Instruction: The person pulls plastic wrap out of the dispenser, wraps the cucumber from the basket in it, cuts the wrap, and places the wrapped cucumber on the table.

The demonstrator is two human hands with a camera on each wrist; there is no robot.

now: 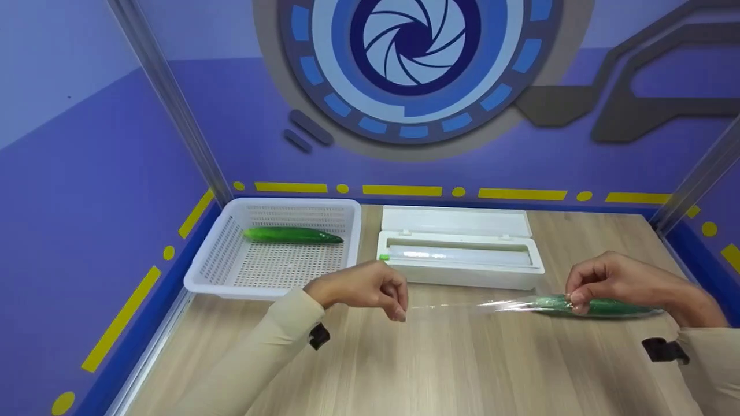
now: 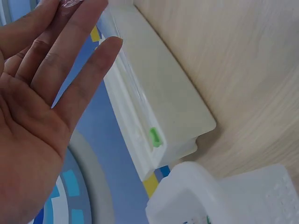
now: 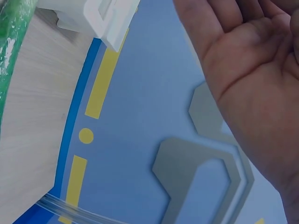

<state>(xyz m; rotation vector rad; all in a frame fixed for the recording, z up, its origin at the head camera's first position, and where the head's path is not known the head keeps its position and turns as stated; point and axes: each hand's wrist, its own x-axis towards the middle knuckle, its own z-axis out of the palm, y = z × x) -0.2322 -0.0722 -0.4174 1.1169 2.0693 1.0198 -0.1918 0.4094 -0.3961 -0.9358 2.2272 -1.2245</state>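
Observation:
A green cucumber (image 1: 621,308) wrapped in clear plastic film lies at the right of the table. From its left end the film (image 1: 509,304) runs out, twisted and taut, toward my left hand (image 1: 370,287). That hand pinches the far end of the film between thumb and fingertips; in the left wrist view a bit of film (image 2: 71,3) shows at the fingertips, with the little finger held out straight. Over the cucumber, my right hand (image 1: 621,281) pinches the film with thumb and curled fingers. Its fingertips are cut off in the right wrist view, where the wrapped cucumber (image 3: 9,42) shows at the left edge.
A white perforated basket (image 1: 196,280) at the back left holds another cucumber (image 1: 292,234). Behind and between my hands stands a white film dispenser box (image 1: 462,276), its lid (image 1: 457,222) raised and a film roll (image 1: 457,255) inside. Printed blue panels enclose the table's back and sides.

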